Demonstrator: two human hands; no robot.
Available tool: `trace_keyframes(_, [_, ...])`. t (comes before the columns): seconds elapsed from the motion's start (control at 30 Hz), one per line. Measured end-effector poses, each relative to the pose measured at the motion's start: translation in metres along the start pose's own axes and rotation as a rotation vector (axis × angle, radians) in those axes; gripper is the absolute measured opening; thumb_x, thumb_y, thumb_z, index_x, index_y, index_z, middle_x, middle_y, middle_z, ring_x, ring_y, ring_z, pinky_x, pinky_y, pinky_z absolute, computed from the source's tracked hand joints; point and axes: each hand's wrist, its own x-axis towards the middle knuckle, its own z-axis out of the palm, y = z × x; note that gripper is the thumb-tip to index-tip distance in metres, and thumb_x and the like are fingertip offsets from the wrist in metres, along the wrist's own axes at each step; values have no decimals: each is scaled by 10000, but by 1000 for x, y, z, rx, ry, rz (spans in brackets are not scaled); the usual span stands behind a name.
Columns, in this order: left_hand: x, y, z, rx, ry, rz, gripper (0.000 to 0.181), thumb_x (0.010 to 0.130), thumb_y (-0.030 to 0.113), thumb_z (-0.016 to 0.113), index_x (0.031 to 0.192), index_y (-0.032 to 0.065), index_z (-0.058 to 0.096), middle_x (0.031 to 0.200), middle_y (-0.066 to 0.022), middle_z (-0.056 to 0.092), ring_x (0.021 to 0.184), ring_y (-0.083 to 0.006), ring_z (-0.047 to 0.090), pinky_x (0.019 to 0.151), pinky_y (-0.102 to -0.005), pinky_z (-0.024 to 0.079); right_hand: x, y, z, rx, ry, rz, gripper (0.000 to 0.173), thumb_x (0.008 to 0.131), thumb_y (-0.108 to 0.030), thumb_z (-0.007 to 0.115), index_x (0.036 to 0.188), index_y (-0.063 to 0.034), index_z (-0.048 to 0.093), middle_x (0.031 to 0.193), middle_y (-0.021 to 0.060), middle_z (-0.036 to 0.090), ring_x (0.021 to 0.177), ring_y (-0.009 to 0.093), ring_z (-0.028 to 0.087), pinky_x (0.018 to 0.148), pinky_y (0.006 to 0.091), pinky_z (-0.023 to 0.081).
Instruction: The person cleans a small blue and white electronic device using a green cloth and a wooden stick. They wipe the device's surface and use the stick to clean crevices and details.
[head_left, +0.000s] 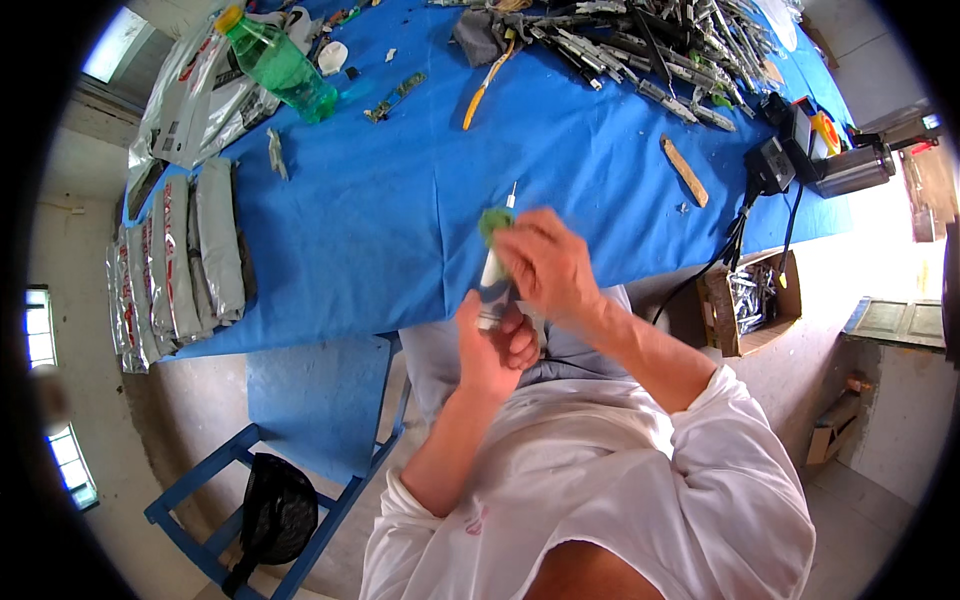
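Note:
My left hand grips the lower part of a slim white and grey handle, which looks like an electric toothbrush body. A thin metal shaft sticks up from its far end. Against the upper part of the handle, my right hand pinches a small green pad or cloth. Blur hides the exact material of the pad and part of the grip. Both hands are above my lap, at the near edge of the blue-covered table.
A green bottle and stacked grey plastic packets are at left. A yellow-handled brush lies ahead, near piled slim parts. At right are a wooden strip, cabled black adapter and cardboard box; a blue chair stands left.

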Motion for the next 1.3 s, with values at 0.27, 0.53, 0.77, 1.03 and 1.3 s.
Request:
trace_keyframes(0.27, [1, 4, 4, 3, 46, 25, 603, 903, 720, 335, 659, 176, 423, 497, 22, 384, 398, -116, 307, 393, -273, 241, 0, -13, -7, -158, -111, -169, 132, 818, -68, 710, 943, -35, 682, 887, 118, 647, 787, 290, 638, 647, 355, 535])
trace_keyframes(0.53, [2, 1, 10, -1, 13, -32, 630, 882, 755, 324, 656, 172, 397, 494, 27, 320, 413, -113, 237, 426, -277, 193, 31, 16, -1, -32, 47, 110, 127, 874, -132, 705, 956, -44, 665, 890, 119, 640, 784, 301, 633, 644, 371, 519])
trace_keyframes(0.77, [4, -3, 9, -54, -7, 16, 631, 894, 741, 315, 649, 166, 400, 481, 18, 338, 384, -116, 243, 384, -280, 203, -10, -15, -10, 71, -153, 78, 110, 844, -81, 706, 936, -28, 679, 941, 124, 640, 798, 285, 646, 664, 348, 544])
trace_keyframes(1.03, [4, 3, 12, -43, 12, -23, 621, 909, 724, 310, 657, 163, 396, 483, 13, 353, 369, -116, 248, 365, -275, 207, 22, 18, -8, -44, -84, 3, 76, 851, -46, 676, 922, -25, 663, 892, 99, 648, 816, 280, 651, 675, 349, 547])
trace_keyframes(1.3, [5, -6, 4, -100, -59, 19, 621, 910, 726, 308, 671, 161, 402, 487, 16, 351, 376, -116, 238, 380, -273, 196, -12, -20, -10, 76, -195, -1, 62, 854, -40, 669, 915, -33, 659, 914, 108, 641, 806, 296, 642, 683, 363, 550])
